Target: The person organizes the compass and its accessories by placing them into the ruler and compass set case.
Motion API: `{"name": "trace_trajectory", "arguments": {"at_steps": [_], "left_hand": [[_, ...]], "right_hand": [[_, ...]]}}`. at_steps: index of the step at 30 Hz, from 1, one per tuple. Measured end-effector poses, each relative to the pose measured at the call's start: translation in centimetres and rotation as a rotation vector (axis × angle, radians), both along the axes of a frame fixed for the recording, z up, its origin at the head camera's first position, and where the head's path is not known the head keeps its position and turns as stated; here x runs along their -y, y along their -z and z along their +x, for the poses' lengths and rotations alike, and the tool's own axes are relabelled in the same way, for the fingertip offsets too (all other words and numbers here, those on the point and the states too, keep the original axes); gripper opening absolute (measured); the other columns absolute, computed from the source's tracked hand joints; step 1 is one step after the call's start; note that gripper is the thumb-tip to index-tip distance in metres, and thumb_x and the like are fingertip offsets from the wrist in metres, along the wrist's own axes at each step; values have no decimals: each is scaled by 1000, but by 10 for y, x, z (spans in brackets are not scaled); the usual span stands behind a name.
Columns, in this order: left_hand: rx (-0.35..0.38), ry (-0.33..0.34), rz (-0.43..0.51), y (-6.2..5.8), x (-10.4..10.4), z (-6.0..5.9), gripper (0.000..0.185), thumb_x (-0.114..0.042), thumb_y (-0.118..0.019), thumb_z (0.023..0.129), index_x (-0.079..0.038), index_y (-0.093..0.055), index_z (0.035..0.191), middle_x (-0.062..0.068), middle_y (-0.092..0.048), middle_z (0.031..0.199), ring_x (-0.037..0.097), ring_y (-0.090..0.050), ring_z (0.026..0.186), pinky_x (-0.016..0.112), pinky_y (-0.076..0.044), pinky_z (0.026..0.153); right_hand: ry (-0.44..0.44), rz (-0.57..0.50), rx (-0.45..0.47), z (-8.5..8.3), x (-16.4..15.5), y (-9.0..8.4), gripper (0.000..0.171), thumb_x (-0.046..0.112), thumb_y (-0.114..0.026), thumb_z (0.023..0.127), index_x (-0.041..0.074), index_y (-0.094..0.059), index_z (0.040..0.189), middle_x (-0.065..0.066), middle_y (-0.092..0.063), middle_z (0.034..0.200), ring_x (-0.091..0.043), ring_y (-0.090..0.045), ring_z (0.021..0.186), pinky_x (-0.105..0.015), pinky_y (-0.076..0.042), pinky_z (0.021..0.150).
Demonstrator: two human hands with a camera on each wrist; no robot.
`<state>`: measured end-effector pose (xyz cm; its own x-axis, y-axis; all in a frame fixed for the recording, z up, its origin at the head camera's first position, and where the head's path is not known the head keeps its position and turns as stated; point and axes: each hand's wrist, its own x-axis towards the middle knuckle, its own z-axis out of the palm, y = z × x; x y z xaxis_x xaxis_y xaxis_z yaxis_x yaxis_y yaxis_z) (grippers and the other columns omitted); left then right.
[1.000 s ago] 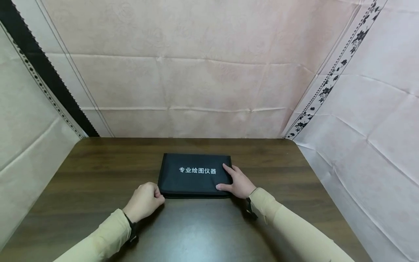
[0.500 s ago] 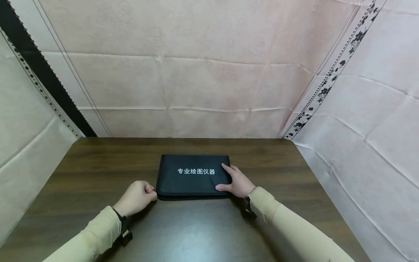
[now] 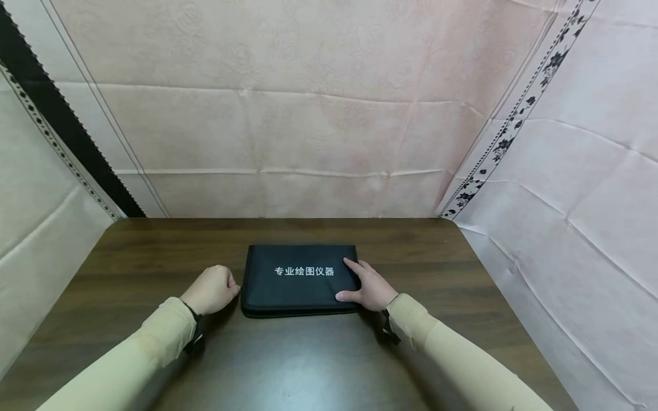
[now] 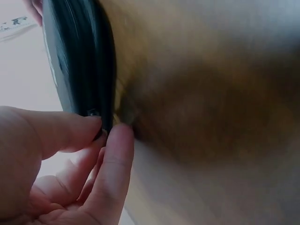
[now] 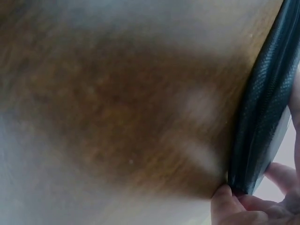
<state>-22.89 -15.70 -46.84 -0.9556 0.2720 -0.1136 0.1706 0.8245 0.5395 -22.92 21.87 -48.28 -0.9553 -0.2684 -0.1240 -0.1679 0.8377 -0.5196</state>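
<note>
A flat black zip case (image 3: 300, 279) with white printed characters lies in the middle of the dark wood tabletop (image 3: 128, 262), closed and square to the person. The left hand (image 3: 211, 289) pinches something small at the case's left edge, thumb against forefinger; the left wrist view suggests it is the zipper pull (image 4: 95, 114), though it is too small to be sure. The right hand (image 3: 366, 285) lies open on the case's right end, fingers spread and pressing down. To run the zip cleanly, I would judge the right hand should hold the case firmly down while the left draws evenly along the edge, not upward. Creased pink cloth (image 3: 308, 114) hangs behind the tabletop and along both sides.
</note>
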Motion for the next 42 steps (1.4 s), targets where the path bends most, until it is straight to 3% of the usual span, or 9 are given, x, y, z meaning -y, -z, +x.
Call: {"name": "trace_trajectory", "arguments": {"at_steps": [9,15,21,27,33,37,40,42], "left_hand": [[-117,-56,-21,0,-4,-35,39,-10,-60,93,-10,-51,55,2,-50,56,17,-48,51,33,-42,54],[-162,-106,-51,7,-1,-52,35,-8,-55,91,-8,-58,56,6,-60,65,24,-58,63,45,-49,65],[-160,-127,-47,16,0,-55,43,-12,-55,92,-10,-53,49,3,-59,60,24,-57,64,48,-50,68],[-96,-152,-32,18,-1,-55,42,-11,-53,91,-12,-49,49,4,-59,63,22,-54,61,44,-50,63],[-120,-164,-5,20,1,-53,47,-13,-53,93,-12,-44,47,-1,-48,52,20,-48,54,41,-47,59],[-93,-138,49,18,5,-48,33,-12,-53,95,-6,-55,63,5,-55,64,20,-49,58,38,-44,61],[-71,-108,102,11,5,-40,17,-11,-51,97,3,-61,93,16,-61,93,25,-55,74,40,-45,69],[-96,-101,119,5,1,-33,27,-14,-51,98,7,-56,113,26,-54,112,32,-57,87,46,-46,75]], "right_hand": [[1,28,-2,-1,1,-1,92,53,-74,77,22,-31,152,-22,-29,151,-37,-37,134,-50,-36,104],[-13,13,-15,-2,5,8,92,55,-73,78,22,-31,152,-23,-28,151,-39,-36,134,-51,-35,103],[-20,20,-16,-1,7,10,92,55,-73,77,22,-31,152,-23,-30,151,-38,-37,133,-51,-36,103],[-29,29,-8,3,9,10,91,56,-72,78,24,-30,152,-22,-29,151,-37,-37,134,-49,-36,103],[-43,31,-6,0,9,9,91,56,-71,79,24,-29,153,-22,-28,151,-37,-37,134,-50,-36,103],[-38,45,4,-5,9,9,94,60,-69,79,21,-27,153,-19,-28,152,-34,-36,135,-48,-34,105],[-8,41,7,-4,10,6,95,59,-67,82,14,-24,154,-18,-27,153,-32,-33,137,-46,-31,107],[20,54,-27,-2,11,2,94,58,-65,84,12,-22,154,-17,-25,155,-32,-29,140,-47,-30,108]]}}
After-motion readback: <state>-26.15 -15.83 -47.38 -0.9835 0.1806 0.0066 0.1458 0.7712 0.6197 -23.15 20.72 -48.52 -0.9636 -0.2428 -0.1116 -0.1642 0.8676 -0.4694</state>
